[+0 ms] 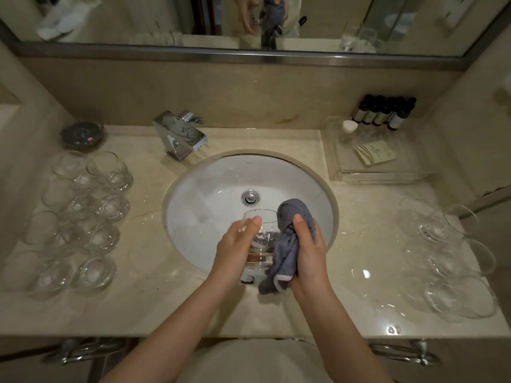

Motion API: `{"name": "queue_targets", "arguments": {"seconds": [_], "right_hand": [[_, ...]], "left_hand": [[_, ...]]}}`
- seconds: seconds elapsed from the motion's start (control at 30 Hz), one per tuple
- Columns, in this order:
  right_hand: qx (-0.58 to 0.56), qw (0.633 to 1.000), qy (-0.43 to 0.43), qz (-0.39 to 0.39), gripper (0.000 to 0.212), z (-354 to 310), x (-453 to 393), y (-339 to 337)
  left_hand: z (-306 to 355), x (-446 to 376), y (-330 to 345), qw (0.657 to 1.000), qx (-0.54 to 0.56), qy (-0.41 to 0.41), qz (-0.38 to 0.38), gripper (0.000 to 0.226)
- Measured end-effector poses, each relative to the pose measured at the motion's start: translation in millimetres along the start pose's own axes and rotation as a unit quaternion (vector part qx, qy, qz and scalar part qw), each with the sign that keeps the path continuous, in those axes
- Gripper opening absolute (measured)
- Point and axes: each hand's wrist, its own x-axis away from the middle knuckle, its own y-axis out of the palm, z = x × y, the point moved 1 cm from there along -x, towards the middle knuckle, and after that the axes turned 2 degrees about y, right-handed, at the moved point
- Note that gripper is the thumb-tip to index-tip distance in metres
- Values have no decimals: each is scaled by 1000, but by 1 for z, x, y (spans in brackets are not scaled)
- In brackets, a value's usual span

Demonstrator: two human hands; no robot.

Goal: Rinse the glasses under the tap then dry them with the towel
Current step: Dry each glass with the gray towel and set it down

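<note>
While the tap [179, 136] sits off to the back left of the basin with no water seen running, a clear glass [260, 239] is held over the near half of the white sink [210, 200]. It's gripped by the left hand [235, 247], fingers curled round its left side with the thumb laid along the wall near the rim, and the glass is tipped so its mouth faces away toward the drain [250, 197]. A grey towel [290, 241] is bunched up in the right hand [309, 250], which is closed around it, thumb on top. The towel is pressed against the right side of the glass, with its top end humped up by the rim and a loose end left hanging past the sink's front edge.

On the marble counter [359, 258], a cluster of glasses on the left [83, 217] is lying on its side in rows. A smaller group of glasses on the right [453, 261] is also tipped over, well apart from the sink. Further back right, a clear tray [373, 161] with a small packet [374, 152] in it can be seen, and a row of dark bottles [384, 111] is lined up behind it. A dark round dish [83, 134] is parked at the back left corner. Both hands are reflected in the mirror [138, 23] up top.
</note>
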Motion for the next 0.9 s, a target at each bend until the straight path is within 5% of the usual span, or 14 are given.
{"name": "queue_targets", "arguments": {"seconds": [0.2, 0.37, 0.53, 0.73, 0.9], "right_hand": [[10, 1000, -14, -23, 19, -2, 1, 7], [-20, 1000, 19, -6, 21, -3, 0, 9], [-52, 998, 34, -1, 24, 0, -1, 6], [-30, 1000, -6, -7, 14, -2, -2, 6], [-23, 1000, -11, -12, 18, -5, -1, 8]], "left_hand": [[6, 0, 1, 1000, 2, 14, -7, 40], [12, -1, 0, 977, 189, -85, -42, 37], [14, -8, -3, 997, 65, -40, -24, 53], [10, -8, -6, 999, -11, 23, 37, 44], [8, -4, -2, 997, 50, -2, -58, 52]]}}
